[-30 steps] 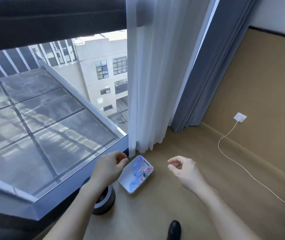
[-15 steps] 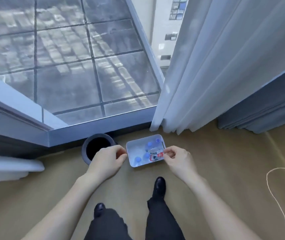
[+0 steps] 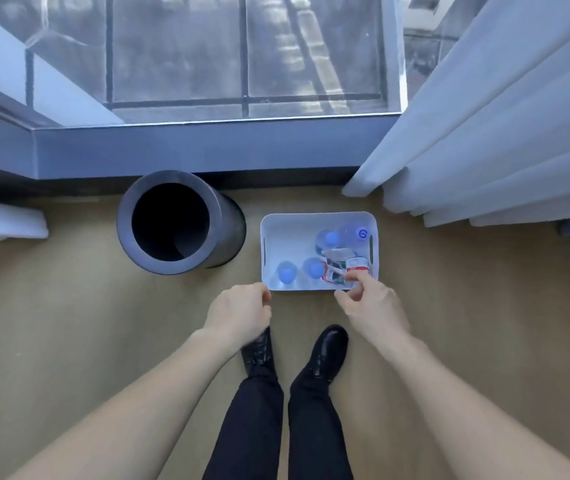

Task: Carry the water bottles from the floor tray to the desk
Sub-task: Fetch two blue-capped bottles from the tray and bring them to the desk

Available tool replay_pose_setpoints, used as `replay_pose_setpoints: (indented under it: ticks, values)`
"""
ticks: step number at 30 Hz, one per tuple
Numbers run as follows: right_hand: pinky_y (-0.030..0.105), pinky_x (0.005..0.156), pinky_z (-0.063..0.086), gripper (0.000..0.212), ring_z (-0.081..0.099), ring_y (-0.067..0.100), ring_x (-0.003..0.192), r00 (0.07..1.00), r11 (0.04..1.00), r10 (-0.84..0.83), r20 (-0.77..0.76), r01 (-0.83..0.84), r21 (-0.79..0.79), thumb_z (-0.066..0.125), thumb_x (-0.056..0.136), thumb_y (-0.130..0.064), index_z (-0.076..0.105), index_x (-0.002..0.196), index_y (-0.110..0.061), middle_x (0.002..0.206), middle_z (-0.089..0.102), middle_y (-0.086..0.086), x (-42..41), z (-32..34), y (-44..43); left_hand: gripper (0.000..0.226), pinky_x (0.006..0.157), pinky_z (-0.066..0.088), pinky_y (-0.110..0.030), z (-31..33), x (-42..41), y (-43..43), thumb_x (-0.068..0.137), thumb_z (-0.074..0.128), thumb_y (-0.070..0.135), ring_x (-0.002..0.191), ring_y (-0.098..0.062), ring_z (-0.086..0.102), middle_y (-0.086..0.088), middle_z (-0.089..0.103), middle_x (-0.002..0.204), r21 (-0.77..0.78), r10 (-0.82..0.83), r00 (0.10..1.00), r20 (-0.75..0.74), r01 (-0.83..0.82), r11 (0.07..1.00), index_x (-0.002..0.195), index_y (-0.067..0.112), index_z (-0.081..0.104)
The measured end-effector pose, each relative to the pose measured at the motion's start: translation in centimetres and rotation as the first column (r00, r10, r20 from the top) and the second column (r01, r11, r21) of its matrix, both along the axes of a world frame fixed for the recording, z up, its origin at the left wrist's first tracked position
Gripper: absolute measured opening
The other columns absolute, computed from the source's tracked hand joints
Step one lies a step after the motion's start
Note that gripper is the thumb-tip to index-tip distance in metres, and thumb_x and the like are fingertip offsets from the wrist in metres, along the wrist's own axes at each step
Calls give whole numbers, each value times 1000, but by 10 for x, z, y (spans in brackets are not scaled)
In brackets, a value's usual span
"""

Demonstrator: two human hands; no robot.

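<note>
A white floor tray lies on the tan floor below the window. Inside it stand several clear water bottles with blue caps, among them one at the near left, one beside it and one at the far right. A bottle with a red-and-white label lies across the near right part. My right hand hovers over the tray's near right corner, index finger and thumb loosely bent toward that label, gripping nothing. My left hand hangs by the near left corner, fingers loosely curled and empty.
A dark round bin stands just left of the tray. The window sill runs behind both. White curtains hang at the right, almost reaching the tray. My two black shoes stand just short of the tray.
My view has tipped down and closed in on the tray. Both hands have dropped toward its near edge, the right one now over the labelled bottle.
</note>
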State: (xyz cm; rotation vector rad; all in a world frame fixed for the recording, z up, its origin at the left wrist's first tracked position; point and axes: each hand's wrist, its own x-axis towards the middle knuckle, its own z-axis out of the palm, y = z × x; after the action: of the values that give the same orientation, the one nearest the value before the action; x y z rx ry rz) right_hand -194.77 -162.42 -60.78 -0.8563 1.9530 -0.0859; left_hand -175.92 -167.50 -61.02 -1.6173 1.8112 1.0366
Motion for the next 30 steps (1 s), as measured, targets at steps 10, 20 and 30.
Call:
replay_pose_setpoints:
  ticks: [10, 20, 30]
  values:
    - [39, 83, 50, 56, 58, 31, 104, 955, 946, 297, -29, -290, 142, 50, 87, -37, 29, 139, -29, 118, 61, 7, 15, -178, -37, 51, 71, 39, -33, -189, -32, -20, 89, 54, 32, 102, -34, 57, -10, 49, 121, -11, -259, 966, 23, 259, 966, 135, 20, 35]
    - [34, 66, 37, 23, 51, 32, 79, 942, 936, 330, -66, -317, 151, 49, 85, -26, 41, 104, -16, 81, 53, 8, 21, -202, -51, 26, 54, 27, -32, -212, -33, -21, 88, 46, 20, 66, -31, 41, -10, 46, 82, -125, -262, 965, 12, 261, 957, 111, 9, 39]
    - [29, 62, 32, 19, 44, 27, 72, 847, 869, 493, -200, -491, 64, 45, 87, -32, 40, 101, -19, 83, 50, 3, 32, 11, -80, 29, 65, 34, -33, -1, 9, -27, 86, 47, 33, 88, -36, 56, -10, 57, 95, -189, 50, 984, -170, -82, 978, 106, 13, 41]
